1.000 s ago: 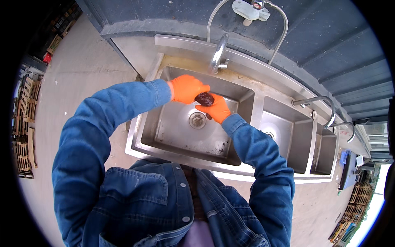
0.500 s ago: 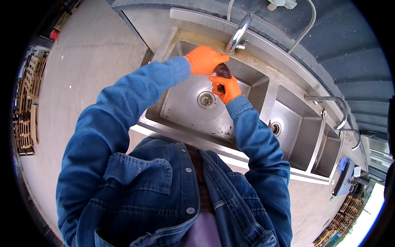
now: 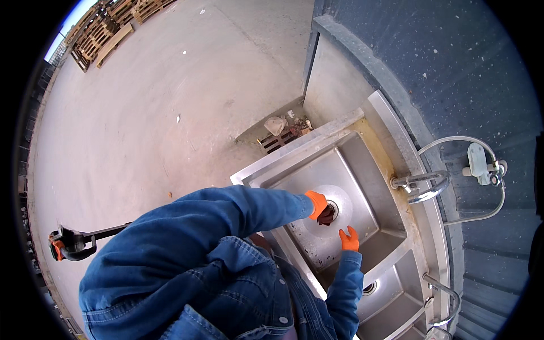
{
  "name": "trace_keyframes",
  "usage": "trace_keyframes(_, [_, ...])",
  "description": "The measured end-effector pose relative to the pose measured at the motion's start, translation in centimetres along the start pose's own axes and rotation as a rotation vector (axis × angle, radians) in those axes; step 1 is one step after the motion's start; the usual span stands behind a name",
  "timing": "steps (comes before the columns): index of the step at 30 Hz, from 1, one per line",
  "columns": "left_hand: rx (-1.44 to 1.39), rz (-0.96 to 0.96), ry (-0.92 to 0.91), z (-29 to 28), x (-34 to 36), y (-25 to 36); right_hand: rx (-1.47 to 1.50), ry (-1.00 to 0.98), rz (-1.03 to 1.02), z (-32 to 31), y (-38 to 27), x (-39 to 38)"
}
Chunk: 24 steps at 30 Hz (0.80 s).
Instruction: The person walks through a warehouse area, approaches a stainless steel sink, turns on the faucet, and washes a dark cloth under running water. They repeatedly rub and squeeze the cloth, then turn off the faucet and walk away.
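My left hand [image 3: 317, 204], in an orange glove, is closed round a dark reddish-brown lump [image 3: 326, 216] whose kind I cannot make out. It is low over the drain [image 3: 335, 209] of a large stainless steel sink [image 3: 357, 164], and the glove and lump hide part of the drain. To the right, also gloved in orange, my right hand [image 3: 349, 239] hangs over the same basin with its fingers apart and nothing in them. A gap separates it from the lump.
A chrome tap [image 3: 425, 187] stands on the sink's back ledge, beside a shower hose [image 3: 481, 139] on the dark wall. Another tap [image 3: 445, 297] serves the smaller basin [image 3: 388, 292]. By the sink's left end lies a floor grate [image 3: 280, 141] with debris. Wooden pallets [image 3: 105, 37] stand far left.
My view has swung left. The lump was in my right hand near the tap, with my left hand close to it; now it is in my left hand by the drain, and my right hand has let go.
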<state>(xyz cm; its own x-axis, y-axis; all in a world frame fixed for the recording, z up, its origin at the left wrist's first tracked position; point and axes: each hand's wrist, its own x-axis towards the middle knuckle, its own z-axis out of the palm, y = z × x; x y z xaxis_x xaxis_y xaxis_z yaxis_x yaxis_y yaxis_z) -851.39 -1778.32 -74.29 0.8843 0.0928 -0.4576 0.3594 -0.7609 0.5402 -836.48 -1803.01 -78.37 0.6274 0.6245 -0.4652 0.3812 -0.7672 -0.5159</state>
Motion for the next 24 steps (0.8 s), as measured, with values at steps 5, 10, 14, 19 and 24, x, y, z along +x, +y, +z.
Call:
trace_keyframes(5, [-0.345, 0.211, 0.164, -9.0, -6.8, -2.9, 0.933, -0.116, 0.187, 0.7, -19.3, -1.8])
trace_keyframes(10, [-0.524, 0.296, 0.566, -15.7, -18.3, -13.7, 1.029, 0.234, -0.254, 8.4, -39.4, 2.1])
trace_keyframes(14, [-0.725, 0.149, 0.888, -21.2, -25.5, -28.5, 1.369, -0.089, -0.221, 17.1, -54.9, 8.5])
trace_keyframes(19, [-2.066, 0.112, 0.571, -27.4, -31.0, -46.5, 1.584, -0.425, -0.337, 23.5, -71.3, 14.7])
trace_keyframes(24, [-2.274, -0.139, 0.81, -28.9, -28.4, -62.3, 1.498, -0.344, -0.409, 27.0, -78.3, 22.8])
